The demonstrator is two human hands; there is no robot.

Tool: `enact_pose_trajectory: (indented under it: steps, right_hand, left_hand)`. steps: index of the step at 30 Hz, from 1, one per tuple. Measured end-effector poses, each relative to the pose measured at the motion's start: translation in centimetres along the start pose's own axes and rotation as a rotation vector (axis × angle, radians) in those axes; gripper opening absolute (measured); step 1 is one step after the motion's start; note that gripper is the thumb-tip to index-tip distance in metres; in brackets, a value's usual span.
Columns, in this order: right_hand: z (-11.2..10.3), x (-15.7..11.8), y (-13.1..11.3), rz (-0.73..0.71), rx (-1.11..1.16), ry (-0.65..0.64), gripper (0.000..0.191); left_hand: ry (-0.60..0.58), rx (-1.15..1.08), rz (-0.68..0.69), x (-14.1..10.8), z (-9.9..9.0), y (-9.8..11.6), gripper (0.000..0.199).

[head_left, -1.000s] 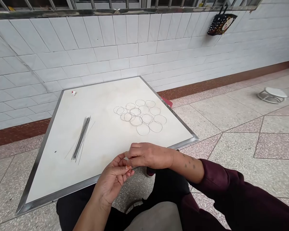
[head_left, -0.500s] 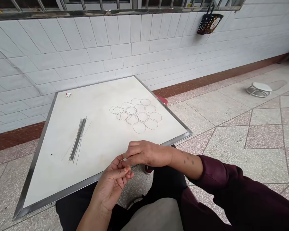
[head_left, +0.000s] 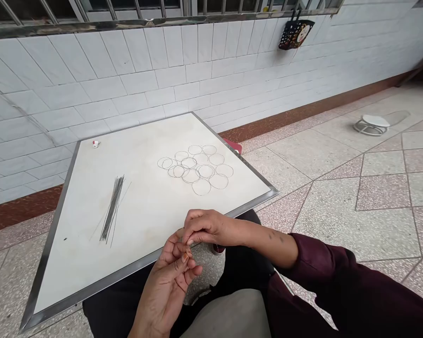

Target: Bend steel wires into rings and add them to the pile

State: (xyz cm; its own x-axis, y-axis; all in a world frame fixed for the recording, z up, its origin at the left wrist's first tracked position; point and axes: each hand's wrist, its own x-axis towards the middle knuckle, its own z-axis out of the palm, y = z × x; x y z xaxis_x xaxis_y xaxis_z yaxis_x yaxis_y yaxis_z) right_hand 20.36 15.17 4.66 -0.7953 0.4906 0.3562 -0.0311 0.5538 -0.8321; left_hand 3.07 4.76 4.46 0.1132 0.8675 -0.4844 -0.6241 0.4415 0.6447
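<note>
Over the table's front edge, my left hand [head_left: 172,277] and my right hand [head_left: 209,228] meet fingertip to fingertip. Both pinch a thin wire [head_left: 217,249]; a bit of it shows below my right hand, while the rest is too fine or too covered to follow. Several wire rings [head_left: 201,195] lie overlapping on the right half of the white table [head_left: 144,220]. To the left rests a bundle of straight wires [head_left: 112,209], a few strands splayed out from it.
A small white and red object [head_left: 96,144] sits near the table's far left corner. Metal trim [head_left: 102,284] borders the tabletop. Beyond stands a tiled wall [head_left: 134,84] with a dark patterned bag [head_left: 296,34] hanging from the window bars. On the floor at right is a white stool [head_left: 372,125].
My fingers have shifted slightly at the pinch, my right thumb and fingertips now drawn closer over the left fingertips. The view has turned a little. Rings and bundle lie as before.
</note>
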Motion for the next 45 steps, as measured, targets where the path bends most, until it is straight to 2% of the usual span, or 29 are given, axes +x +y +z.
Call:
enact_pose_trajectory:
  steps: [5,9,13,17,19,23,27,37,41,45]
  right_hand:
    - [-0.2,0.5,-1.1,0.020,0.084,-0.037,0.010]
    - [-0.2,0.8,-1.7,0.108,0.171,0.055,0.009]
    - [0.6,0.4,-1.6,0.299,0.469,0.194,0.020]
    - [2.4,-0.1,-1.3,0.403,0.825,0.298,0.030]
    - [3.6,-0.3,-1.1,0.438,0.961,0.308,0.032]
    - [6.4,-0.3,-0.6,0.363,1.040,0.258,0.037]
    - [8.4,0.4,0.0,0.288,1.017,0.351,0.030]
    - [8.8,0.4,0.3,0.227,0.905,0.487,0.018]
    - [9.5,0.5,0.5,0.138,0.859,0.520,0.014]
    - [10.0,0.6,0.2,0.131,0.915,0.559,0.017]
  left_hand:
    - [0.055,-0.029,0.078,-1.3,0.9,-0.3,0.056]
    - [0.078,-0.072,0.192,-2.0,1.0,-0.1,0.063]
    - [0.093,-0.137,0.293,-1.8,0.4,0.0,0.061]
    - [0.102,-0.225,0.364,-1.4,0.1,-0.1,0.052]
    - [0.132,-0.263,0.390,-1.3,0.1,0.0,0.052]
    - [0.208,-0.319,0.391,-1.2,-0.2,0.3,0.046]
    - [0.261,-0.330,0.388,-0.9,-0.5,0.3,0.042]
    - [0.286,-0.317,0.367,0.1,-1.1,-0.5,0.041]
    - [0.324,-0.314,0.380,-0.2,-0.5,-0.6,0.038]
    - [0.347,-0.288,0.390,-0.7,0.3,-0.8,0.035]
